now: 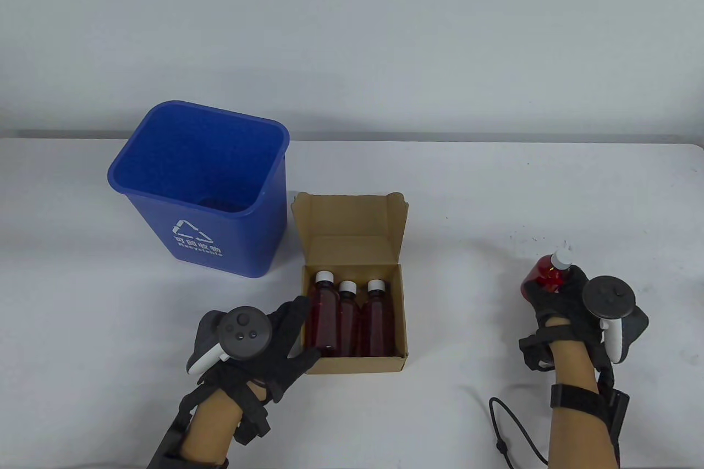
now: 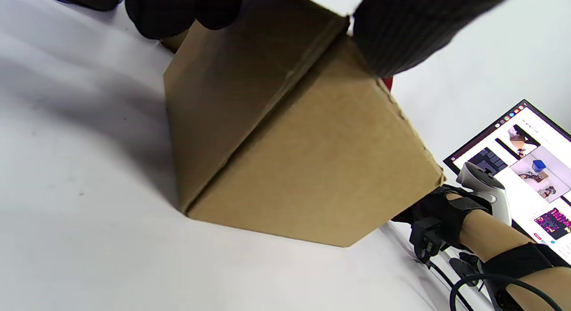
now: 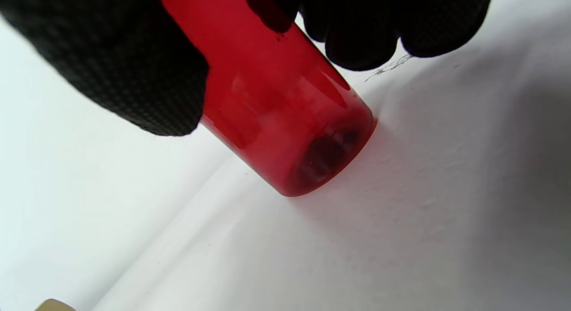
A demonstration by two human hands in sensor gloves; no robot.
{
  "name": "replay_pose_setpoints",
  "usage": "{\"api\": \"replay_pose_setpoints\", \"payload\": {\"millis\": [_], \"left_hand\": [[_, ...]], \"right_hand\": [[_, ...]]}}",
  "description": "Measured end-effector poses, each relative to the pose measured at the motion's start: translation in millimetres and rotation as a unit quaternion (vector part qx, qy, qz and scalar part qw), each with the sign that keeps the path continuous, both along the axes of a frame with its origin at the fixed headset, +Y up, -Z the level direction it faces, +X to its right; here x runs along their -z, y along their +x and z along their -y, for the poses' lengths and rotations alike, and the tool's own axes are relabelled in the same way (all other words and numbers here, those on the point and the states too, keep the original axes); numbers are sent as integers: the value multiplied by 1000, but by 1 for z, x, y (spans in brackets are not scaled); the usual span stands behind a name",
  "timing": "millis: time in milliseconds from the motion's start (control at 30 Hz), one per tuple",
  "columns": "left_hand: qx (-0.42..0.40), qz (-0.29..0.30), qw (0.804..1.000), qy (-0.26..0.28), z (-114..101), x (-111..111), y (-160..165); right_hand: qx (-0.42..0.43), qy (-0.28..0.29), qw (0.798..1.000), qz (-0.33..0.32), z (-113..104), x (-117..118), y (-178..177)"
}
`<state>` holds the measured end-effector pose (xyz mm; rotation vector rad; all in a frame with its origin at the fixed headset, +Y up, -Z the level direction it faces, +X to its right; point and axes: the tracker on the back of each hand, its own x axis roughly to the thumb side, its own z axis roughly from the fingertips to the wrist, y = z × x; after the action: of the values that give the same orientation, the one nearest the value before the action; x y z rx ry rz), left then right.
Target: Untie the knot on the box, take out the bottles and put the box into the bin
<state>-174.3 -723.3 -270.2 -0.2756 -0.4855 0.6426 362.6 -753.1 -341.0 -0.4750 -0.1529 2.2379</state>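
The open, square brown cardboard box (image 1: 352, 315) sits on the white table (image 1: 495, 205) near its middle, its lid flap standing up at the far side. Inside lie three red translucent plastic bottles with white screw caps (image 1: 347, 318), side by side, caps pointing away from the person. A fourth red bottle of the same kind (image 1: 550, 271) is out of the box, well to the right, held in the right hand (image 1: 566, 304); thumb and fingers curl round its smooth cylindrical body, and its base is tilted close above the table, though whether it touches cannot be told. The left hand (image 1: 275, 342) rests on the box's near-left corner, fingers along the left wall and thumb at the front wall; the left wrist view shows the matte, creased cardboard between them. Just beside the box on the left stands one blue rectangular plastic bin (image 1: 203, 188) with a white recycling symbol, its mouth open upward.
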Motion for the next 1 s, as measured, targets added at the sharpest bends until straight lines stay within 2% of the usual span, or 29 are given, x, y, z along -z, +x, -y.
{"api": "replay_pose_setpoints", "payload": {"millis": [267, 633, 833, 1000], "left_hand": [[1, 0, 1000, 0, 0, 0, 0], [9, -1, 1000, 4, -1, 0, 0], [13, -2, 1000, 6, -1, 1, 0], [13, -2, 1000, 6, -1, 1, 0]], "right_hand": [[-11, 66, 998, 3, -40, -24, -2], [-76, 142, 986, -44, -85, -48, -42], [-118, 171, 975, -84, -97, -55, -72], [-158, 172, 963, -132, -100, -57, -103]]}}
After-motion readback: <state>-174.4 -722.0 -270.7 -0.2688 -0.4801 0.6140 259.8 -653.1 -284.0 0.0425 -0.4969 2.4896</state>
